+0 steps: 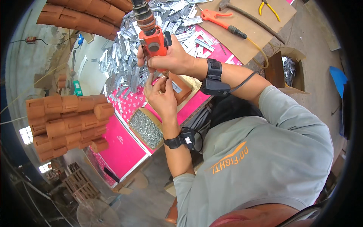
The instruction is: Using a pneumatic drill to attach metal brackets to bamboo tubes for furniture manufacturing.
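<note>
My right hand [177, 56] is wrapped around an orange-red power screwdriver [154, 42], its dark upper end rising toward the top edge. Just below the tool's lower end, my left hand [163, 99] has its thumb and fingers pinched together; whatever small piece is between them is hidden. Beside these fingertips lies a terracotta-coloured block [184, 90] with a narrow silver metal plate [176, 87] on it. A box of small silver screws [145, 128] stands close to my left wrist.
Loose metal brackets [126, 56] are heaped beyond my hands. Terracotta-coloured pieces [68, 121] are stacked at the left, with more at the top left. An orange air gun [215, 17], a hammer [253, 19] and yellow pliers [270, 9] lie on cardboard; a carton [278, 70] sits at the right.
</note>
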